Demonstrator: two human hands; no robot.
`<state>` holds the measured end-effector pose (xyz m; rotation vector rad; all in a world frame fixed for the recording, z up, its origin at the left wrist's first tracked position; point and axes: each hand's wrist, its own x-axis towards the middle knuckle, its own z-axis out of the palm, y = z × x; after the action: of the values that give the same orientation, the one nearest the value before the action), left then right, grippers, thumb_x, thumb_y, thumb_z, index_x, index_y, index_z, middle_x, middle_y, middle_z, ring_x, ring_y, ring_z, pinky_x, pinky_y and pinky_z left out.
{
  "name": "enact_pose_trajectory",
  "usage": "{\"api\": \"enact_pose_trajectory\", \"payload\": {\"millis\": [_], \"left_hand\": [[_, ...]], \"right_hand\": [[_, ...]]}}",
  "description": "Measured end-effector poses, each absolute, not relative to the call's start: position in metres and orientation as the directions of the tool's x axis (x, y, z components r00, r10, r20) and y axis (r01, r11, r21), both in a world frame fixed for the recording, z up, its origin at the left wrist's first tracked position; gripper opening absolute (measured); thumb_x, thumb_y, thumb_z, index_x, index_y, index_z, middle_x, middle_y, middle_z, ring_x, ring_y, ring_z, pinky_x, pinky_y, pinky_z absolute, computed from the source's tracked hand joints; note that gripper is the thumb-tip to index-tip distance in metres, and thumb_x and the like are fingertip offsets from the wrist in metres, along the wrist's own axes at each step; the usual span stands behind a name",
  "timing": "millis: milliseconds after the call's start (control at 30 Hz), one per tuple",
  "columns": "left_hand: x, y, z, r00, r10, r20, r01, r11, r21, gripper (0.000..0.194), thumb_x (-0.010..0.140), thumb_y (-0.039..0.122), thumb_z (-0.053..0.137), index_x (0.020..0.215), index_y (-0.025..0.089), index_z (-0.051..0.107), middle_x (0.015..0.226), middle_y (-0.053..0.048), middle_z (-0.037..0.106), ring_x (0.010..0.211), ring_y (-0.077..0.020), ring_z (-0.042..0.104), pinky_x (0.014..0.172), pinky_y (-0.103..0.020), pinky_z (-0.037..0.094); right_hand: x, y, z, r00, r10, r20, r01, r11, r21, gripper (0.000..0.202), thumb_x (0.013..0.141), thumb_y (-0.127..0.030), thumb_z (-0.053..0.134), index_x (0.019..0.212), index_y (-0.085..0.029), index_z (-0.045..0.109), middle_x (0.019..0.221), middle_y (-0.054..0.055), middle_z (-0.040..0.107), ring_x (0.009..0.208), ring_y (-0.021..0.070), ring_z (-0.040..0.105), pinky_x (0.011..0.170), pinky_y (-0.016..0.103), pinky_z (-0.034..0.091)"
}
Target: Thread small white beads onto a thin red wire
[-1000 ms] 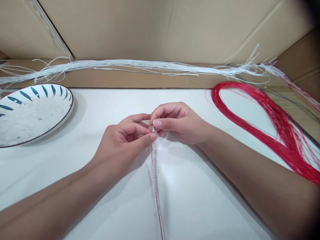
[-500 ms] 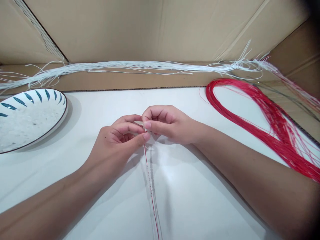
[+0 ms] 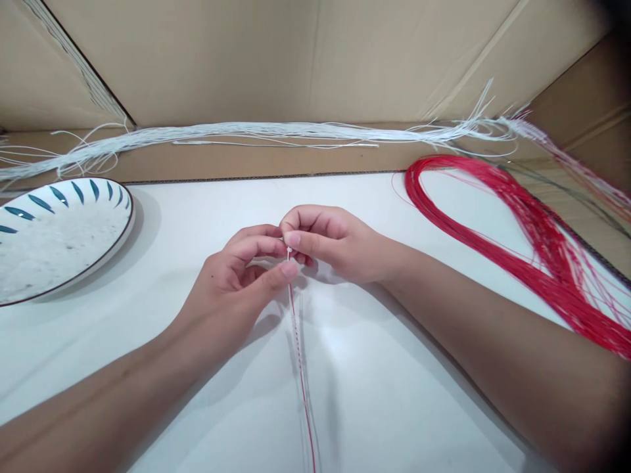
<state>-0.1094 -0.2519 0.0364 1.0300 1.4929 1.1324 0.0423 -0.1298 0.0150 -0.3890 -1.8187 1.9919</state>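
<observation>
My left hand is closed around the upper part of a thin red and white cord, its thumb lying along it. My right hand pinches the cord's top end between thumb and index finger, and the two hands' fingertips nearly meet. A tiny white bit, perhaps a knot or bead, shows just under the right thumb; its exact form is too small to tell. From the fingers the cord runs down towards me, with a whitish stretch near the top and red lower down.
At the left stands a plate with blue leaf marks, holding whitish, clear small pieces. A looped bundle of red cord lies at the right. White cords stretch along the cardboard at the back.
My left thumb and the cord's top have shifted slightly right. More of the whitish stretch shows between the fingertips. My right hand has barely moved and keeps its pinch.
</observation>
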Motion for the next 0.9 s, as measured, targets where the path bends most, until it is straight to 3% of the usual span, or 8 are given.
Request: {"api": "enact_pose_trajectory", "payload": {"millis": [167, 367, 533, 700, 767, 900], "left_hand": [[-0.1085, -0.2491, 0.0352, -0.209, 0.968, -0.138, 0.058, 0.153, 0.987, 0.015, 0.088, 0.039, 0.077, 0.077, 0.029, 0.080, 0.122, -0.001, 0.066, 0.097, -0.0165, 0.068, 0.079, -0.024, 0.060], [-0.1090, -0.2481, 0.0345, -0.227, 0.962, -0.153, 0.059, 0.171, 0.984, 0.019, 0.087, 0.027, 0.075, 0.069, 0.026, 0.076, 0.125, 0.000, 0.064, 0.104, -0.0187, 0.065, 0.079, -0.025, 0.057], [-0.1077, -0.2480, 0.0358, -0.207, 0.969, -0.132, 0.024, 0.140, 0.990, 0.022, 0.088, 0.039, 0.077, 0.070, 0.027, 0.077, 0.117, -0.001, 0.065, 0.094, -0.0165, 0.066, 0.081, -0.027, 0.060], [-0.1108, -0.2493, 0.0371, -0.236, 0.964, -0.123, 0.168, 0.165, 0.972, 0.018, 0.087, 0.040, 0.077, 0.073, 0.028, 0.078, 0.123, -0.003, 0.063, 0.109, -0.0215, 0.065, 0.085, -0.029, 0.059], [-0.1118, -0.2508, 0.0379, -0.218, 0.968, -0.127, 0.212, 0.174, 0.962, 0.021, 0.086, 0.037, 0.076, 0.069, 0.026, 0.075, 0.127, -0.003, 0.062, 0.108, -0.0221, 0.066, 0.078, -0.028, 0.059], [-0.1121, -0.2543, 0.0389, -0.117, 0.980, -0.163, 0.274, 0.189, 0.943, 0.013, 0.076, 0.027, 0.076, 0.068, 0.023, 0.067, 0.139, -0.002, 0.054, 0.077, -0.0145, 0.065, 0.050, -0.026, 0.049]], "right_hand": [[0.0424, -0.1323, 0.0171, -0.894, 0.442, 0.075, -0.113, -0.059, -0.992, 0.042, 0.092, -0.056, 0.072, 0.086, -0.016, 0.058, 0.074, -0.002, 0.054, 0.063, 0.0089, 0.046, 0.056, 0.022, 0.038], [0.0432, -0.1312, 0.0153, -0.898, 0.430, 0.089, -0.119, -0.044, -0.992, 0.042, 0.094, -0.056, 0.069, 0.086, -0.017, 0.056, 0.076, -0.001, 0.057, 0.066, 0.0095, 0.048, 0.059, 0.022, 0.040], [0.0430, -0.1329, 0.0157, -0.898, 0.431, 0.094, -0.130, -0.055, -0.990, 0.040, 0.094, -0.053, 0.070, 0.088, -0.016, 0.057, 0.073, -0.003, 0.052, 0.063, 0.0089, 0.044, 0.056, 0.022, 0.037], [0.0426, -0.1339, 0.0167, -0.899, 0.424, 0.108, -0.142, -0.050, -0.989, 0.040, 0.095, -0.054, 0.069, 0.087, -0.017, 0.056, 0.073, -0.003, 0.052, 0.063, 0.0090, 0.044, 0.056, 0.023, 0.037], [0.0427, -0.1333, 0.0171, -0.892, 0.435, 0.126, -0.162, -0.048, -0.986, 0.039, 0.096, -0.052, 0.069, 0.087, -0.017, 0.055, 0.073, -0.003, 0.053, 0.063, 0.0090, 0.045, 0.057, 0.023, 0.037], [0.0426, -0.1319, 0.0172, -0.872, 0.467, 0.147, -0.207, -0.081, -0.975, 0.036, 0.095, -0.048, 0.071, 0.085, -0.017, 0.055, 0.069, -0.004, 0.053, 0.062, 0.0086, 0.045, 0.057, 0.023, 0.036]]}}
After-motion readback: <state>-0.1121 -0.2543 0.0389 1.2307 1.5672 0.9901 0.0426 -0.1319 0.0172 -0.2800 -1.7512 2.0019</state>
